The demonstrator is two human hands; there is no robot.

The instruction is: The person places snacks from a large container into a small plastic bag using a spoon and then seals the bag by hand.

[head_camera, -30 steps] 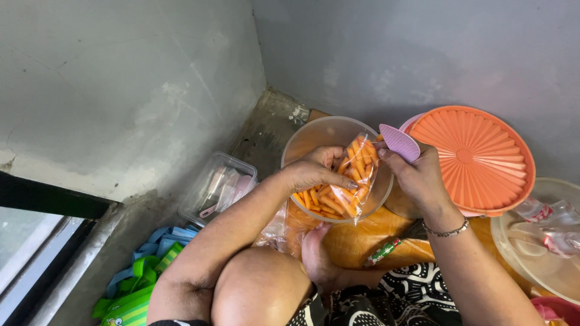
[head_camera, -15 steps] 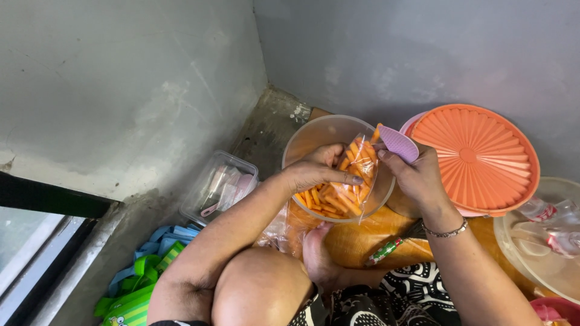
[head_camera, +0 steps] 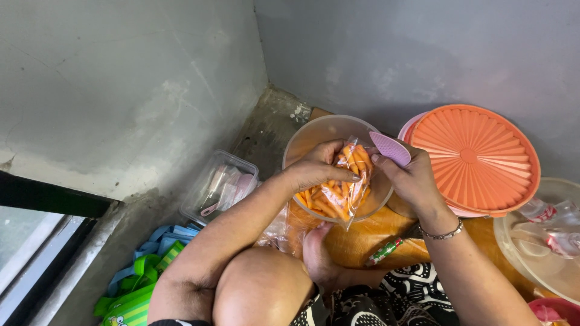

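My left hand (head_camera: 317, 166) pinches the top of a small clear plastic bag (head_camera: 347, 190) filled with orange snack sticks. The bag hangs inside a round clear bowl (head_camera: 314, 134) that holds more of the same sticks. My right hand (head_camera: 408, 181) grips a pink plastic scoop (head_camera: 389, 148) and also touches the bag's upper right edge. Both hands meet at the mouth of the bag, above the bowl.
A ribbed orange round lid (head_camera: 477, 157) sits to the right on a pink container. A clear container (head_camera: 541, 241) lies far right. A small clear box (head_camera: 220, 184) sits left of the bowl, green and blue packets (head_camera: 142, 281) at lower left. Grey walls meet in a corner behind.
The bag has sunk lower into the bowl and its mouth has been drawn narrower. My right hand with the scoop has moved left, closer to my left hand.
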